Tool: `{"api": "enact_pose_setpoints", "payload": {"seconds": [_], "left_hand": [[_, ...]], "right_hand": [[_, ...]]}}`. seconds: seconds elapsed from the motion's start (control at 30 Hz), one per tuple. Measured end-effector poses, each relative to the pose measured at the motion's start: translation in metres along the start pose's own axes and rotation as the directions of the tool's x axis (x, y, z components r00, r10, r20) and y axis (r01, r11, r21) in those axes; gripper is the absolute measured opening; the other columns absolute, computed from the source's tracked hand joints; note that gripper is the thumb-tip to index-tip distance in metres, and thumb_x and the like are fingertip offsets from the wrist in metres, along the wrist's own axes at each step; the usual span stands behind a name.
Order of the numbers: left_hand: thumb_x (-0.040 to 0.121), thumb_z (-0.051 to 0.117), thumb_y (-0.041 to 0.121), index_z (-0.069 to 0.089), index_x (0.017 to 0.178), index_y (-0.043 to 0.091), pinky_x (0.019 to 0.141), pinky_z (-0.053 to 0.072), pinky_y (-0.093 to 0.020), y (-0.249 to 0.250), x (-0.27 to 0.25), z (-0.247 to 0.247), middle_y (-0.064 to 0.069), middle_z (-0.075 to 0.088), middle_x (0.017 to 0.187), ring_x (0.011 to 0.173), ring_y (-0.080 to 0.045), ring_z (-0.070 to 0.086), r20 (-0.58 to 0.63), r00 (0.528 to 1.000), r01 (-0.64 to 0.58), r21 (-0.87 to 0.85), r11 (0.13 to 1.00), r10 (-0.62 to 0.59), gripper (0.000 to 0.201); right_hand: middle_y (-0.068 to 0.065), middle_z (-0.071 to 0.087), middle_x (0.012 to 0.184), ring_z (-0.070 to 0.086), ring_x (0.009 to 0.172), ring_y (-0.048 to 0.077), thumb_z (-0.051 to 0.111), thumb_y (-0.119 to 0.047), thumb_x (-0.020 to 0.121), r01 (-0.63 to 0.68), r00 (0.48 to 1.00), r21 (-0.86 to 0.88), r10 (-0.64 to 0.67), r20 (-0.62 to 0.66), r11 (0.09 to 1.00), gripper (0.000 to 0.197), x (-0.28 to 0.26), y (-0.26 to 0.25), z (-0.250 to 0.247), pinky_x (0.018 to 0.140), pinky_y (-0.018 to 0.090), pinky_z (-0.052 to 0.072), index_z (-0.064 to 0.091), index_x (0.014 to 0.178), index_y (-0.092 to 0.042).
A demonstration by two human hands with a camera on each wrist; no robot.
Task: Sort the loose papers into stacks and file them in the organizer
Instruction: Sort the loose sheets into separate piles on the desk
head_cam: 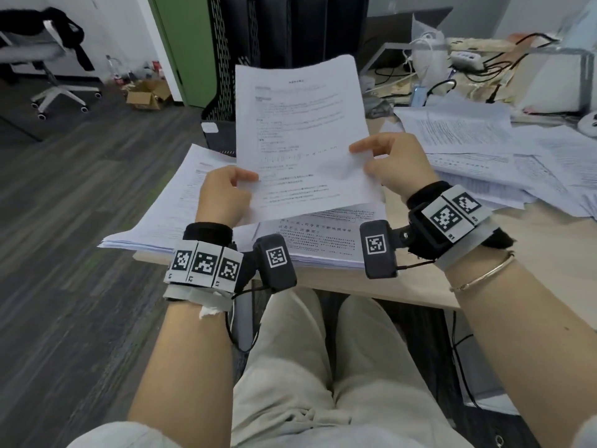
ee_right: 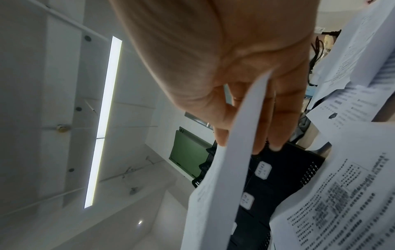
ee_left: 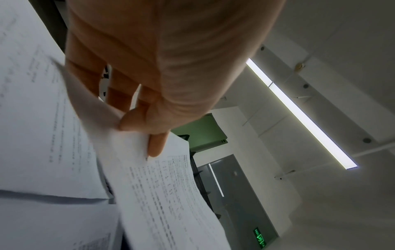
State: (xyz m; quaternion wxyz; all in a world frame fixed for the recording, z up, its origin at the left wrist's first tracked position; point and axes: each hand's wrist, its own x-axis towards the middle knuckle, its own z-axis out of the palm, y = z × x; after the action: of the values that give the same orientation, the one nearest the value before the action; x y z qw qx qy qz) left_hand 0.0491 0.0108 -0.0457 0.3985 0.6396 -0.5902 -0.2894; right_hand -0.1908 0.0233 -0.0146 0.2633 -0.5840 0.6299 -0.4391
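Paper, thin and floppy, is what we hold: a printed sheet [head_cam: 300,137] raised above the tabletop [head_cam: 403,279], our left hand [head_cam: 223,197] pinching its edge at eight o'clock, our right hand [head_cam: 395,166] pinching at four. Black organizer [head_cam: 226,88] stands at twelve. Sheets this light bend easily, so we judge a two-edge grip steadiest.
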Motion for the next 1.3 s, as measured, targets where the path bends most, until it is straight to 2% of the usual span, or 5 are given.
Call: {"api": "enact_pose_setpoints", "payload": {"seconds": [0.1, 0.57, 0.9, 1.1, 1.3], "left_hand": [[0.077, 0.036, -0.013, 0.068, 0.104, 0.015, 0.054, 0.038, -0.02, -0.009, 0.002, -0.008, -0.021, 0.059, 0.117, 0.077, -0.022, 0.052, -0.031, 0.999, 0.025, 0.039, 0.999, -0.023, 0.05], [0.072, 0.03, -0.006, 0.069, 0.099, 0.019, 0.086, 0.045, -0.027, -0.057, 0.041, -0.102, -0.01, 0.059, 0.122, 0.108, -0.025, 0.057, -0.364, 0.925, 0.141, 0.055, 0.989, -0.111, 0.054], [0.077, 0.031, -0.007, 0.069, 0.109, 0.017, 0.077, 0.042, -0.027, -0.082, 0.028, -0.125, -0.006, 0.06, 0.121, 0.088, -0.021, 0.055, -0.392, 0.897, 0.253, 0.079, 0.964, -0.203, 0.055], [0.079, 0.035, -0.003, 0.07, 0.105, 0.021, 0.098, 0.042, -0.033, -0.091, 0.024, -0.121, -0.006, 0.062, 0.122, 0.111, -0.025, 0.055, -0.306, 0.914, 0.318, 0.127, 0.94, -0.268, 0.05], [0.074, 0.053, 0.027, 0.066, 0.095, 0.034, 0.101, 0.041, -0.049, -0.078, 0.021, -0.114, 0.001, 0.065, 0.116, 0.117, -0.03, 0.052, -0.248, 0.933, 0.314, 0.199, 0.928, -0.262, 0.027]], "right_hand": [[0.019, 0.065, 0.095, 0.061, 0.085, 0.033, 0.046, 0.012, 0.075, 0.02, 0.999, -0.002, -0.02, 0.044, 1.0, 0.048, -0.003, -0.01, 0.011, 0.078, 0.037, 0.056, 0.07, 0.092, -0.025], [0.003, 0.056, 0.082, 0.058, 0.061, 0.011, 0.059, -0.002, 0.085, 0.055, 0.956, 0.007, -0.054, 0.289, 0.998, 0.039, 0.006, -0.051, 0.116, 0.047, 0.011, 0.041, 0.059, 0.122, -0.016], [0.009, 0.061, 0.065, 0.059, 0.045, 0.01, 0.06, -0.005, 0.088, -0.1, 0.893, -0.028, 0.102, 0.438, 0.995, 0.049, -0.003, -0.052, 0.154, 0.047, 0.019, 0.053, 0.044, 0.134, -0.005], [0.011, 0.061, 0.065, 0.06, 0.046, 0.014, 0.061, -0.002, 0.087, -0.18, 0.859, -0.058, 0.185, 0.477, 0.982, 0.045, -0.012, -0.043, 0.161, 0.052, 0.026, 0.056, 0.046, 0.129, 0.0], [0.014, 0.062, 0.096, 0.067, 0.061, 0.023, 0.061, -0.008, 0.088, -0.208, 0.854, -0.041, 0.202, 0.48, 0.977, 0.03, -0.022, -0.041, 0.143, 0.05, 0.028, 0.055, 0.055, 0.117, 0.0]]}}
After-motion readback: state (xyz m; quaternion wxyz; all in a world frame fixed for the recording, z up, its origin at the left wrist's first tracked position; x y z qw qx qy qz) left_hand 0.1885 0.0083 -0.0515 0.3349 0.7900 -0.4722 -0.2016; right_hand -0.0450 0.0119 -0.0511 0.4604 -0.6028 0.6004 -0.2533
